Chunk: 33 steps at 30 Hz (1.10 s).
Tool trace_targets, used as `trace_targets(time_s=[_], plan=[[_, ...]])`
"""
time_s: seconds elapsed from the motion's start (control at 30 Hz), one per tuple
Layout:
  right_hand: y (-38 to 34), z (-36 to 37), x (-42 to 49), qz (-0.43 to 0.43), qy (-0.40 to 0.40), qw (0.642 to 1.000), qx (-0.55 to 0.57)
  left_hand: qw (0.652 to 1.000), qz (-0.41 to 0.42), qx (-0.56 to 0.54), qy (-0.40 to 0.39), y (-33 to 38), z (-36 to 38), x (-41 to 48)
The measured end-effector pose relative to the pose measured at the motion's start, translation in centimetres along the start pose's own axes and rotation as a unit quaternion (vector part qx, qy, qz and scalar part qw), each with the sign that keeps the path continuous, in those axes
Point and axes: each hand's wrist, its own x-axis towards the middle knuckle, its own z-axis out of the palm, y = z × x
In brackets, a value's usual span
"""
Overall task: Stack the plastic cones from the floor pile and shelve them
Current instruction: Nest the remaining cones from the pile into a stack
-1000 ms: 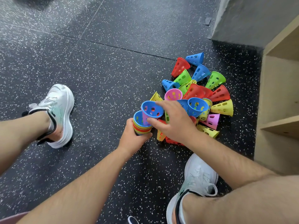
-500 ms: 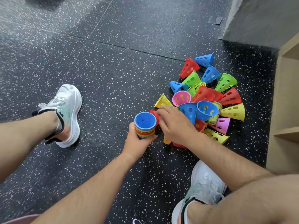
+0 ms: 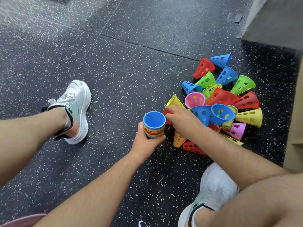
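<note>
left hand (image 3: 146,139) wraps stack (image 3: 154,128), mouth up | right hand (image 3: 181,120) fingers bent over red cone (image 3: 166,122) beside it, grip unclear | pile (image 3: 219,97) beyond knuckles | advice: pinch rim, lift clear, nest tip-first

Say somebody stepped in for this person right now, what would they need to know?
The left hand grips the cone stack, upright, blue on top.
The right hand appears to pinch a red cone right beside the stack.
Done: several cones nested.
Left: the pile of loose cones on the floor, then shelving; a tan unit stands at the right edge.
</note>
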Motion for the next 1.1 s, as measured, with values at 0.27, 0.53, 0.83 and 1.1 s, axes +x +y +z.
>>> trace_targets(time_s=[0.27,0.53,0.83,1.1], plan=[[1.4,-3.1,-0.5,0.079,0.209,0.959,0.173,1.000,-0.017,-0.003,-0.003,-0.1,-0.1,0.5],[0.0,-4.0,-2.1,0.081,0.202,0.932,0.288,0.999,-0.027,0.022,-0.032,0.4,0.2,2.0],[-1.9,-3.2,-3.2,0.029,0.041,0.960,0.276,0.999,-0.021,0.007,-0.045,0.4,0.5,2.1],[-1.2,-2.6,-2.8,0.056,0.069,0.958,0.274,0.999,-0.008,-0.017,-0.038,0.4,0.5,1.9]])
